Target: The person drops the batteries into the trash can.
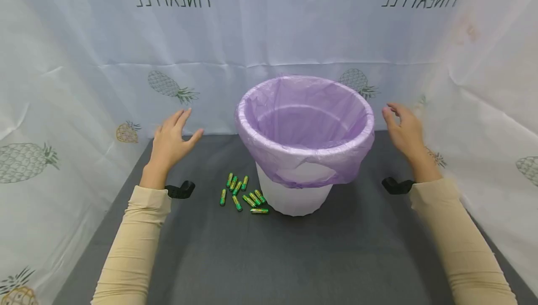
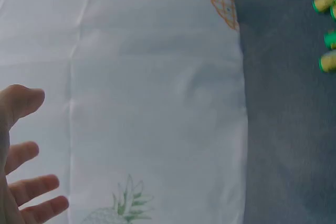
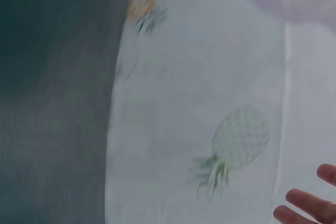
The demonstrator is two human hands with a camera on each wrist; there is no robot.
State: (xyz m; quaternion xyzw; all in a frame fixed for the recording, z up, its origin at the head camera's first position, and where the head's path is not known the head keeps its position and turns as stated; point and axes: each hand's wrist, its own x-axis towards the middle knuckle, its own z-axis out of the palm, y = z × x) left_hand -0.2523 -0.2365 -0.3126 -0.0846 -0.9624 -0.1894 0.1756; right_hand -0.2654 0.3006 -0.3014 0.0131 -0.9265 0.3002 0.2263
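A white bin (image 1: 294, 197) stands upright on the dark grey table, lined with a purple bag (image 1: 302, 155) folded over its rim. Beside its lower left lie several green and yellow batteries (image 1: 237, 188), loosely scattered. My left hand (image 1: 170, 141) is raised left of the bin with fingers spread, holding nothing. On the other side, my right hand (image 1: 404, 130) hovers apart from the rim, fingers relaxed and slightly bent, with nothing in it. In the left wrist view a few battery ends (image 2: 326, 62) show at the right edge.
A pale curtain (image 1: 260, 24) printed with pineapples hangs close behind the table and along both sides. The dark grey tabletop (image 1: 302, 258) stretches in front of the bin. Black wrist straps (image 1: 180, 190) sit at both cuffs.
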